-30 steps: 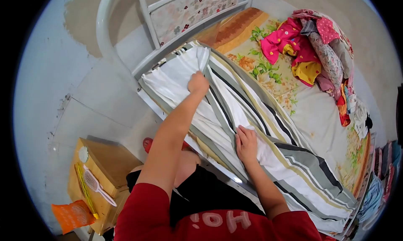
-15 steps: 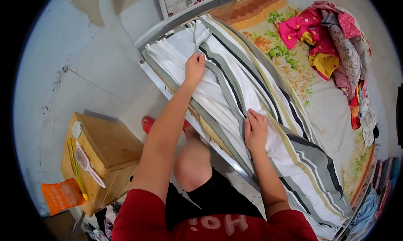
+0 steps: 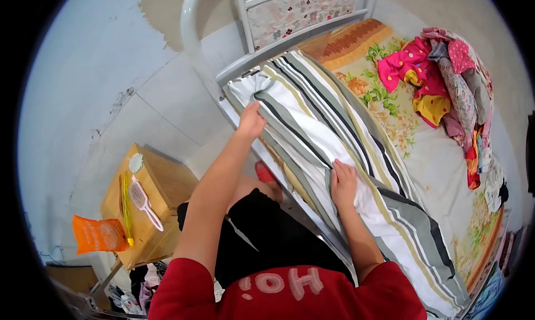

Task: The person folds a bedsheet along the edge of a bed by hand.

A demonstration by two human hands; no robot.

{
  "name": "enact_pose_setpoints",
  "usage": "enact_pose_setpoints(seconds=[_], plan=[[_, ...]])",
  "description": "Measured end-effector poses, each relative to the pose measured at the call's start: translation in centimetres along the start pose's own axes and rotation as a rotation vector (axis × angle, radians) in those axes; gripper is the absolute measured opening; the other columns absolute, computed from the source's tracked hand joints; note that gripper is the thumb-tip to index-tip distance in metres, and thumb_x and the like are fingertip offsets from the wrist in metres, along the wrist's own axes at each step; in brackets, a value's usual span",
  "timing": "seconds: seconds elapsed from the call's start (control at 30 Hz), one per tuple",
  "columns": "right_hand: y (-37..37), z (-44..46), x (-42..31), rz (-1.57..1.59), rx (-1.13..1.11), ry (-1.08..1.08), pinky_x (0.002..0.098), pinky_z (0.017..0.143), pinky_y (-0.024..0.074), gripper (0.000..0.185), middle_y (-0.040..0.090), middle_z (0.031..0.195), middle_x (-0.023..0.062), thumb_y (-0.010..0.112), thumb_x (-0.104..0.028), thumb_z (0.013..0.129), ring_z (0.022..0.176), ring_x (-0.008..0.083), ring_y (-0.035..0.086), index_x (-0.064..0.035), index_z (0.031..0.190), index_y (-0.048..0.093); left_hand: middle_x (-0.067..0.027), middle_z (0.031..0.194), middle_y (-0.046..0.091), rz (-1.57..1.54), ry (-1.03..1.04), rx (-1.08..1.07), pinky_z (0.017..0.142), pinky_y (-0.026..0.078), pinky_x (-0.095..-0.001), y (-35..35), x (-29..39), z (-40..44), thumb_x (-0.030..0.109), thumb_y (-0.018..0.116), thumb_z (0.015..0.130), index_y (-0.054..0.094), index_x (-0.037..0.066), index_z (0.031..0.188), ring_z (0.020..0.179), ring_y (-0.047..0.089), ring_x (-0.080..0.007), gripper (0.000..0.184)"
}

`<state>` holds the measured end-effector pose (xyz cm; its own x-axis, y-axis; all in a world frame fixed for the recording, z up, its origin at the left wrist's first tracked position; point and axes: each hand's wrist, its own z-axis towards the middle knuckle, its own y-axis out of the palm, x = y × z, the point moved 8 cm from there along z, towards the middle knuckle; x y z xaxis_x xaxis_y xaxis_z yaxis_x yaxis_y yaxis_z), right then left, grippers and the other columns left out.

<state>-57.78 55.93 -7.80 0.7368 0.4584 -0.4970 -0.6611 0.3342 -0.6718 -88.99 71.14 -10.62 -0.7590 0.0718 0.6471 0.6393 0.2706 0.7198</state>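
Observation:
A striped blanket [image 3: 329,116] in white, grey, black and tan lies lengthwise along the near side of a bed, folded in layers with loose creases. Near its head end, my left hand [image 3: 252,121] is closed on the blanket's near edge, beside a small raised fold. Farther down, my right hand [image 3: 344,185] has its fingers bent over a white and grey fold around the middle, gripping the cloth. The fingertips of both hands are partly hidden by the fabric.
Pink and patterned clothes [image 3: 432,75] are heaped on the floral mattress [image 3: 384,108]. A white metal headboard [image 3: 245,25] stands at the far end. At left, a wooden cabinet [image 3: 167,183] carries a hairbrush [image 3: 142,200] and an orange bag [image 3: 99,235].
The view has shifted, showing more of the headboard. My left hand has drawn the blanket's edge toward the bed's near side, and the top layer looks flatter. My right hand stays at the middle.

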Motion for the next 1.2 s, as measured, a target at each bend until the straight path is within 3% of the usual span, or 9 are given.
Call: enact_pose_setpoints(seconds=[0.07,0.2,0.23,0.4,0.57,0.73,0.8,0.97,1.2], plan=[[-0.3,-0.4,-0.2,0.028,0.022,-0.008,0.0385,0.085,0.0446,0.024,0.063,0.110,0.0109,0.060,-0.004,0.081,0.094,0.0298,0.055,-0.0010,0.105,0.063,-0.0117,0.117,0.055,0.091,-0.028,0.171,0.092,0.044,-0.0460,-2.4,-0.7,-1.6,0.018,0.043,0.098,0.044,0.006,0.117,0.108,0.054,-0.0275,0.022],[0.4,0.1,-0.4,-0.028,-0.026,0.005,0.0383,0.084,0.0442,0.024,0.063,0.110,0.0106,0.060,-0.004,0.082,0.093,0.0295,0.055,-0.0012,0.105,0.063,-0.0122,0.113,0.057,0.133,-0.130,0.183,0.093,0.044,-0.0428,-5.1,-3.5,-4.4,0.020,0.051,0.093,0.046,0.007,0.115,0.105,0.054,-0.0258,0.026],[0.4,0.1,-0.7,-0.052,-0.025,-0.015,0.0382,0.084,0.0441,0.024,0.063,0.110,0.0105,0.060,-0.005,0.082,0.093,0.0294,0.055,-0.0010,0.105,0.063,-0.0116,0.112,0.057,0.122,-0.181,0.053,0.093,0.042,-0.0416,-4.5,-4.0,-5.0,0.023,0.058,0.089,0.047,0.008,0.115,0.105,0.054,-0.0253,0.032],[0.3,0.1,-0.8,-0.024,-0.049,-0.004,0.0381,0.085,0.0436,0.025,0.063,0.110,0.0106,0.060,-0.003,0.081,0.093,0.0291,0.055,-0.0002,0.106,0.063,-0.0088,0.113,0.057,0.306,-0.189,0.206,0.100,0.035,-0.0377,-0.7,-5.2,-7.3,0.026,0.062,0.086,0.049,0.004,0.118,0.104,0.054,-0.0237,0.041],[0.5,-0.2,-0.2,0.012,-0.065,0.016,0.0379,0.087,0.0432,0.026,0.063,0.112,0.0100,0.059,-0.002,0.081,0.096,0.0292,0.055,-0.0006,0.107,0.063,-0.0111,0.114,0.057,0.141,-0.082,0.204,0.085,0.044,-0.0360,1.5,-5.9,-6.1,0.013,0.060,0.087,0.049,-0.001,0.118,0.099,0.056,-0.0258,0.035],[-0.4,-0.4,-0.2,0.043,-0.043,0.007,0.0383,0.087,0.0432,0.026,0.063,0.111,0.0103,0.059,-0.002,0.081,0.096,0.0297,0.055,-0.0008,0.107,0.062,-0.0125,0.109,0.059,0.197,-0.062,0.292,0.076,0.048,-0.0369,1.5,-5.5,-5.9,0.013,0.059,0.088,0.051,-0.003,0.115,0.094,0.058,-0.0247,0.033],[-1.0,-0.4,-0.1,0.137,-0.003,0.016,0.0381,0.086,0.0433,0.025,0.064,0.110,0.0107,0.057,-0.001,0.082,0.096,0.0301,0.055,-0.0010,0.107,0.062,-0.0101,0.111,0.060,0.361,-0.234,0.349,0.088,0.047,-0.0388,-0.4,-5.8,-6.0,0.014,0.058,0.088,0.050,0.002,0.115,0.097,0.060,-0.0234,0.031],[-1.9,-0.9,-0.9,0.236,0.057,-0.082,0.0389,0.073,0.0451,0.021,0.064,0.095,0.0138,0.058,-0.001,0.080,0.083,0.0312,0.057,0.0001,0.100,0.063,-0.0085,0.099,0.063,0.544,-0.152,0.370,0.070,0.053,-0.0369,-4.0,-4.3,-4.2,0.017,0.059,0.088,0.053,0.006,0.109,0.083,0.063,-0.0220,0.025],[-1.0,0.1,-2.5,0.353,-0.151,-0.094,0.0365,0.066,0.0476,0.011,0.064,0.085,0.0123,0.063,-0.006,0.076,0.072,0.0297,0.059,-0.0019,0.086,0.064,-0.0099,0.097,0.062,0.764,-0.012,0.405,0.067,0.052,-0.0360,-4.4,-1.8,-4.0,0.014,0.063,0.084,0.052,0.002,0.110,0.082,0.062,-0.0219,0.031]])
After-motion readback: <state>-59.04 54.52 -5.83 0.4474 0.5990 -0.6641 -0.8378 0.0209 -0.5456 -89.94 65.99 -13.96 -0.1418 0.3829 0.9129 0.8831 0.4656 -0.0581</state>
